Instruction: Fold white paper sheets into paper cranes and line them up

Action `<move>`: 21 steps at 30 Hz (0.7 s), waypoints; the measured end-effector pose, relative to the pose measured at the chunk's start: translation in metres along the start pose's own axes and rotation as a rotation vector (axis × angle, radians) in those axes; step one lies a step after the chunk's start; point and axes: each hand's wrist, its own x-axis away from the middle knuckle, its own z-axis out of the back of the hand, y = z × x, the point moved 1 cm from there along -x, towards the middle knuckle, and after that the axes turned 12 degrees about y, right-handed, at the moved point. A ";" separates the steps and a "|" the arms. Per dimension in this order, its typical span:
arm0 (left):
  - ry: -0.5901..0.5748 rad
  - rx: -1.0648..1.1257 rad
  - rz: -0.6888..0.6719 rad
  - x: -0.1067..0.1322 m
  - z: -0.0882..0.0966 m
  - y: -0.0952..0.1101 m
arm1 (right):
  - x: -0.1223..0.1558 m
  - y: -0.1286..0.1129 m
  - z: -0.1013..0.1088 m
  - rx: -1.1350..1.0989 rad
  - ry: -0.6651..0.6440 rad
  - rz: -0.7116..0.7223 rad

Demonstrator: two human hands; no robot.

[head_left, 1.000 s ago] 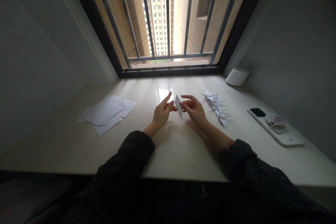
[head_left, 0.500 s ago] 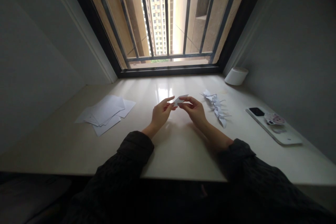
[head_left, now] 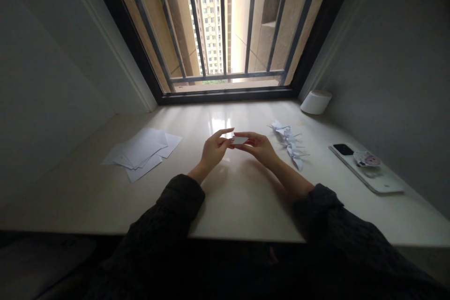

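Between my two hands, a little above the sill, is a small folded piece of white paper (head_left: pixel 240 140). My left hand (head_left: pixel 213 151) pinches its left end between thumb and fingers, with the index finger stretched out above it. My right hand (head_left: pixel 259 146) grips the right end, thumb below and fingers above. The fingers hide part of the folds. To the right of my right hand, several folded paper cranes (head_left: pixel 288 139) lie close together in a row.
A loose stack of white paper sheets (head_left: pixel 144 147) lies on the left of the pale sill (head_left: pixel 232 211). On the right are a white phone (head_left: pixel 372 176) with a sticker-like grip and a white cylindrical object (head_left: pixel 316 102) by the wall. A barred window (head_left: pixel 225 33) stands behind.
The folded paper has turned and now lies flatter, slightly lower between my hands. My right fingers have shifted around its right end; the other things stay put.
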 end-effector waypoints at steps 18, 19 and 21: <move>0.088 0.091 -0.010 -0.004 -0.001 -0.004 | 0.002 -0.003 -0.001 -0.032 0.072 -0.045; 0.096 0.073 -0.036 -0.004 0.000 -0.005 | 0.002 -0.003 -0.002 -0.042 0.079 -0.055; 0.118 0.030 -0.073 -0.004 0.000 -0.005 | 0.003 -0.003 -0.003 -0.053 0.090 -0.066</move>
